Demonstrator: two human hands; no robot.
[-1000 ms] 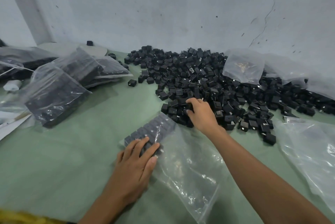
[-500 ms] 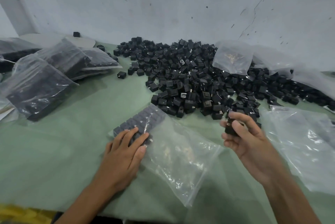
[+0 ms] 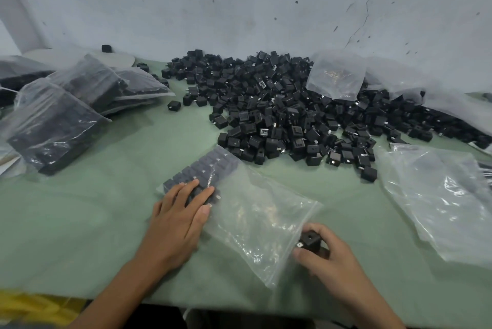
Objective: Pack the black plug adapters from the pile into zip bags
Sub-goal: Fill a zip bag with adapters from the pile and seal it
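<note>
At the near right edge of the bench (image 3: 93, 208), our right hand (image 3: 330, 256) has come down from the pile (image 3: 292, 110), where it was reaching a second ago, and now sits at the open end of the zip bag (image 3: 255, 222). Its fingers and thumb are curled round one black plug adapter (image 3: 310, 242), held just at the bag's edge and not yet inside it. Our left hand (image 3: 175, 219) has not moved: it lies with fingers straight, pressing flat on the bag over the near end of the row of adapters (image 3: 210, 166) already packed. We judge that the picking step is over and the feeding step is beginning, with the left hand pinning the bag so the right can slide the piece in. The bag's long axis runs from far left, where the packed row lies against its closed end, to near right, where the mouth faces our right hand. The held adapter is close to cube-shaped, so we can name no clear long axis; its face with the round hole is turned up and a metal prong shows at its lower left, toward the bag. Filled bags (image 3: 53, 120) lie at the far left and loose clear bags (image 3: 439, 195) at the right.
</note>
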